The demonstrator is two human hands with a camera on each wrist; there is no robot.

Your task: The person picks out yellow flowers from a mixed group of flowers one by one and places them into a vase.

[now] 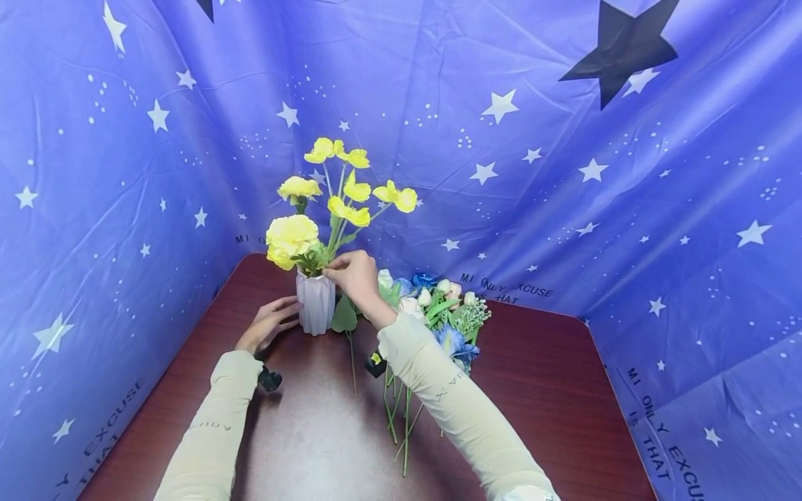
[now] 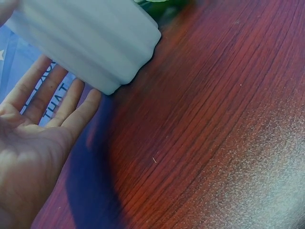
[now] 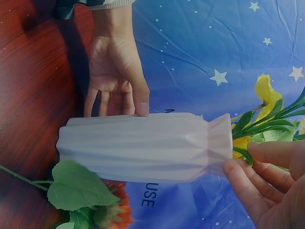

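Note:
A white ribbed vase (image 1: 315, 303) stands on the dark red table (image 1: 539, 390) and holds yellow flowers (image 1: 338, 202). My left hand (image 1: 276, 319) lies against the vase's left side with straight fingers (image 2: 52, 98); the thumb touches the vase wall (image 3: 143, 148). My right hand (image 1: 341, 268) is at the vase's mouth, where its fingertips (image 3: 243, 174) pinch the green stems (image 3: 259, 125) of the yellow flowers just above the neck.
A pile of white and blue flowers (image 1: 438, 309) lies on the table right of the vase, with stems running toward me. A green leaf (image 3: 78, 191) and an orange flower (image 3: 119, 214) lie by the vase's base. Blue star-print cloth (image 1: 564, 174) walls in the table.

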